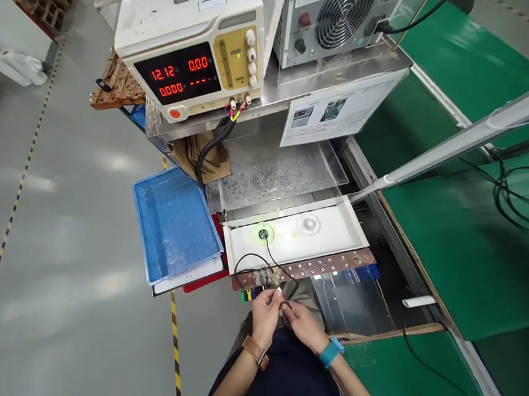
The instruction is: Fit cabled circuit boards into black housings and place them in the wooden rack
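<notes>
My left hand (266, 314) and my right hand (302, 322) meet in front of my body, below the edge of a white tray (335, 244). The left fingers pinch a small white connector (279, 289) at a cable end. My right fingers are closed on a thin dark cable (285, 303) just beside it. A black cable (271, 251) runs from a small round part (263, 234) on a green-rimmed disc in the tray. Along the tray's front is a brown strip (332, 262) with rows of small holes and a clamp-like fixture (266, 277).
A power supply (231, 22) with red digits stands on the metal shelf, beside a grey unit with a fan (346, 7). At left is a blue bin (177, 226). A metal pole (466, 136) slants across the right, over green surfaces (487, 250).
</notes>
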{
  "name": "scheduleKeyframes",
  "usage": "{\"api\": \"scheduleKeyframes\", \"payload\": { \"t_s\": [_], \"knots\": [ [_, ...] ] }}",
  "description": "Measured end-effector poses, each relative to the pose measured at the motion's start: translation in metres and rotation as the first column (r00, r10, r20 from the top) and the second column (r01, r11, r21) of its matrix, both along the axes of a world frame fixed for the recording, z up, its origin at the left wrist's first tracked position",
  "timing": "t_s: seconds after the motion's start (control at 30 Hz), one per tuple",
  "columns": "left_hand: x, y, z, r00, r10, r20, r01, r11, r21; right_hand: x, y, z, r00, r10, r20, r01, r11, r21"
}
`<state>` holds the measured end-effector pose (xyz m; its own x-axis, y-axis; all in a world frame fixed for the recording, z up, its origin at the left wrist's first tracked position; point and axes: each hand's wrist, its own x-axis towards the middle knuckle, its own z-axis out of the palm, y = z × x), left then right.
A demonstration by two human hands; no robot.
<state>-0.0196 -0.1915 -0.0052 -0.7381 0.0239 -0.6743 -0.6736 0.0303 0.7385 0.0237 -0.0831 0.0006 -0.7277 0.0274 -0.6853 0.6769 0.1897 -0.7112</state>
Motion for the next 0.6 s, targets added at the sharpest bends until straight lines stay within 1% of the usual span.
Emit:
{"api": "scheduleKeyframes", "payload": {
  "t_s": [0.07, 0.13, 0.23, 0.4, 0.6],
  "knots": [
    [0.006, 0.003, -0.009, 0.995, 0.048, 0.083, -0.053, 0.997, 0.048, 0.005, -0.003, -0.004, 0.997, 0.071, 0.009, -0.072, 0.989, 0.128],
    [0.011, 0.005, -0.018, 0.982, 0.101, 0.157, -0.115, 0.990, 0.082, 0.008, -0.006, -0.005, 0.989, 0.138, 0.046, -0.145, 0.962, 0.231],
    [0.014, 0.010, -0.030, 0.948, 0.170, 0.267, -0.208, 0.971, 0.119, 0.007, -0.008, -0.007, 0.971, 0.219, 0.099, -0.240, 0.912, 0.332],
    [0.014, 0.017, -0.047, 0.892, 0.252, 0.377, -0.329, 0.931, 0.156, -0.002, -0.004, -0.007, 0.945, 0.305, 0.116, -0.325, 0.848, 0.418],
    [0.011, 0.015, -0.058, 0.862, 0.280, 0.422, -0.382, 0.907, 0.179, -0.009, -0.005, -0.003, 0.929, 0.351, 0.117, -0.365, 0.816, 0.448]
  ]
}}
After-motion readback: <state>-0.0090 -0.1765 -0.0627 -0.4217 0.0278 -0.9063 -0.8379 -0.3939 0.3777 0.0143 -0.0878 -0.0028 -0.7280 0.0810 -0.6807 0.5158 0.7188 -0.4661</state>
